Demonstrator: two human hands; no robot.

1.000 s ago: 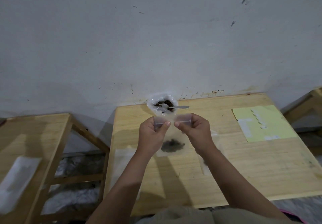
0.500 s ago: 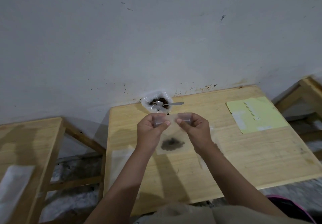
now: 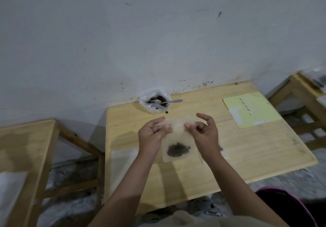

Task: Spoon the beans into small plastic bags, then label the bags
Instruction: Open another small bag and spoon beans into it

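Both hands have loosened since a moment ago: the left hand [image 3: 153, 135] and right hand [image 3: 202, 131] now pinch the top edge of the small plastic bag [image 3: 177, 138] only with thumb and fingertips, the other fingers of the right spread open and lifted. Between them the bag hangs just above the surface [image 3: 247, 149], a dark clump of beans [image 3: 178, 150] settled at its bottom. Farther back by the wall stands the big bag of beans [image 3: 155, 102] with a spoon [image 3: 169, 101] resting in it, and a yellow label sheet [image 3: 252, 109] lies to the right.
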